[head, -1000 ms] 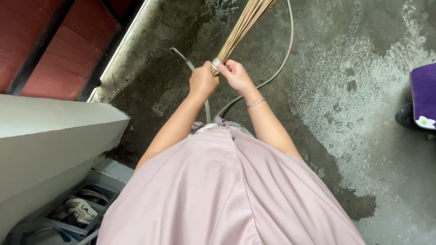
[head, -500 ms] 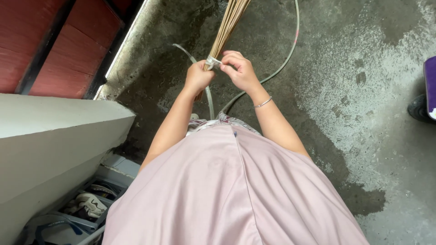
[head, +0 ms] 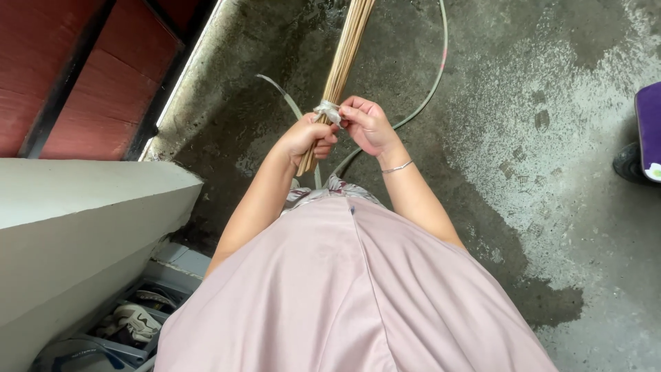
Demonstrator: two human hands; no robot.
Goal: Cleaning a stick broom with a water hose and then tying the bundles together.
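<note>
Now my left hand (head: pixel 305 136) grips the stick bundle (head: pixel 339 69) near its lower end, while my right hand (head: pixel 368 125) pinches the white tie (head: pixel 328 110) wrapped around it.

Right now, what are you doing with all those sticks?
A person stands on a wet concrete floor holding a bundle of thin tan sticks. The left hand is wrapped around the bundle near its lower end. The right hand pinches a pale strip that goes around the sticks. A thin hose curves across the floor behind the hands. A white ledge is on the left, with shoes on a rack below it.
</note>
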